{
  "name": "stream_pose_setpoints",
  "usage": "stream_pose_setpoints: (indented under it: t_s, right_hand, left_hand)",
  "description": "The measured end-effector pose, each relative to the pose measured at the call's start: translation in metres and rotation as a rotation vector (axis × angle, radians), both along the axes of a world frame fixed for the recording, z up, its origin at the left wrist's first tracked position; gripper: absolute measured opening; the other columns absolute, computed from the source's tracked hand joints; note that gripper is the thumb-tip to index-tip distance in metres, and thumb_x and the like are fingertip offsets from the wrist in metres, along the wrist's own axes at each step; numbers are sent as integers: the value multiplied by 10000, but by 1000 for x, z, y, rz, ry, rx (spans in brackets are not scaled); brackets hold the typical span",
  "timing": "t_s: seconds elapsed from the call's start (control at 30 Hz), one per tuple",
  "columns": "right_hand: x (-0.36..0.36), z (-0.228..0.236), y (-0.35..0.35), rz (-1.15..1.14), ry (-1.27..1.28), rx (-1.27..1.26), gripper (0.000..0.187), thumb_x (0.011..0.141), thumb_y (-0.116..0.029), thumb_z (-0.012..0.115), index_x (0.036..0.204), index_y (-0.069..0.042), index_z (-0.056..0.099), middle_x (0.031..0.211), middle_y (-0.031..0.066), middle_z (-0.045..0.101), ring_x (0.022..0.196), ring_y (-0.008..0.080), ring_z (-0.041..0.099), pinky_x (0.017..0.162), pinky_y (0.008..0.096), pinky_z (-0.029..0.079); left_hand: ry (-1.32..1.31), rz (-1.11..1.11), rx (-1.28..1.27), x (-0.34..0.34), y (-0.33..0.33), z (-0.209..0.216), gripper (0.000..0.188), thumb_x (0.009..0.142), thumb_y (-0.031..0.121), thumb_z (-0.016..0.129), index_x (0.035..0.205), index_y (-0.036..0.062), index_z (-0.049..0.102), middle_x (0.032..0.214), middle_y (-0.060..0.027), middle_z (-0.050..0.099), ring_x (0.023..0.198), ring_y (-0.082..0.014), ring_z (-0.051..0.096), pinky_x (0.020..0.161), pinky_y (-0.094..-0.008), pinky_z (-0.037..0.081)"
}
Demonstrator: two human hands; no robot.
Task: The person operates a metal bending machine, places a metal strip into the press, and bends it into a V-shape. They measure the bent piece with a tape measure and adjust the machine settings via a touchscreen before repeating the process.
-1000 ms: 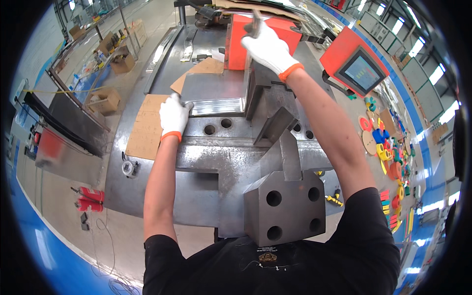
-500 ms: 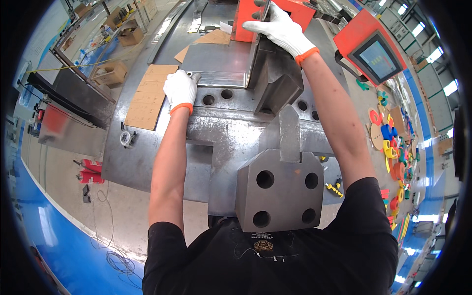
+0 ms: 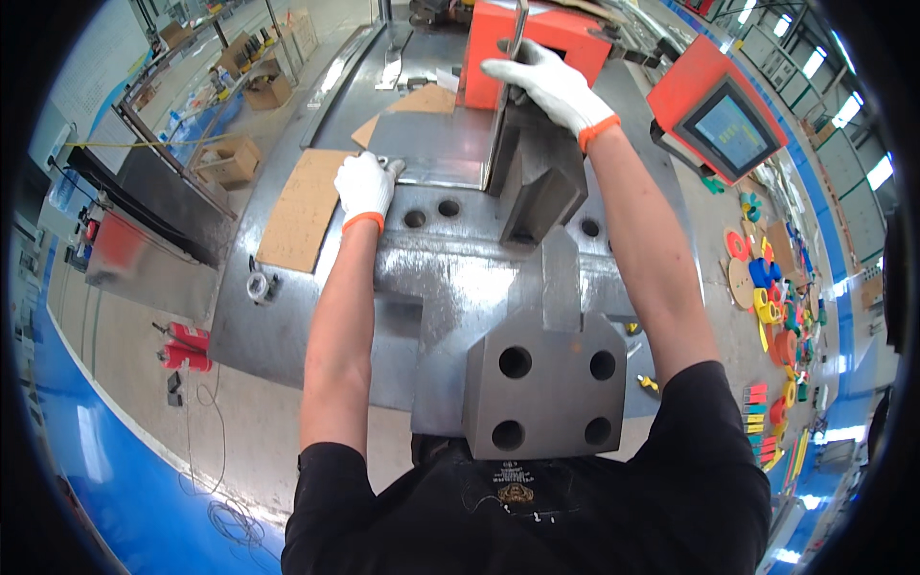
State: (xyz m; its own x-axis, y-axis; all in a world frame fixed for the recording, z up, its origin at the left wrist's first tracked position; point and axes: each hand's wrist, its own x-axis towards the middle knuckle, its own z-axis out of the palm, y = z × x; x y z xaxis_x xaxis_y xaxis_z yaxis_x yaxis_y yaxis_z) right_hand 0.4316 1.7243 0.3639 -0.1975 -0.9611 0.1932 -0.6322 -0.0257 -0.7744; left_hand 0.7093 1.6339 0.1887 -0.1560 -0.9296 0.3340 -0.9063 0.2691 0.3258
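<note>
A bent metal bar (image 3: 443,173) has one leg lying along the steel worktable (image 3: 316,331) and the other standing up beside a dark steel die block (image 3: 543,177). My left hand (image 3: 364,188), in a white glove with an orange cuff, is closed at the left end of the low leg; its fingertips are partly hidden. Farther off to the right, my right hand (image 3: 554,88), gloved alike, grips the upright leg near its top. Its thumb lies across the bar's edge, and the other fingers are mostly out of sight.
A large steel block with four holes (image 3: 556,383) stands close to my chest. Cardboard (image 3: 305,211) lies left of my left hand. Behind the bar is a red machine housing (image 3: 484,57); a red-framed screen (image 3: 730,125) hangs at right. Coloured rolls (image 3: 767,287) lie on the floor.
The view has shifted a little, so the table and machine sit lower in the picture. Both hands keep nearly the same places on the bar.
</note>
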Motion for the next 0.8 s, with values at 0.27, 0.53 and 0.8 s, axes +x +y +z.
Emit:
stream_pose_setpoints:
  t_s: [0.27,0.53,0.8]
  right_hand:
    - [7,9,5,-34,53,-31,1088,695,-670,843,1483,16,540,1241,124,708,981,180,686,927,303,521]
    - [1,-10,-10,-26,127,31,973,684,-707,833,1350,-30,623,1191,113,713,1053,208,677,963,341,506]
    - [35,-26,11,1,35,-274,505,860,-241,651,1315,-38,569,1183,186,714,1142,356,689,966,418,541]
  left_hand:
    - [5,-45,25,6,0,4,670,824,597,786,1058,-29,733,1071,-281,701,1015,-428,701,906,-499,563]
    - [-67,-52,177,7,2,16,720,821,606,804,1248,32,718,1186,-243,685,1117,-402,681,968,-475,547]
    - [-235,-420,284,31,-9,44,930,696,625,885,1415,111,596,1402,-221,571,1344,-434,512,1078,-518,490]
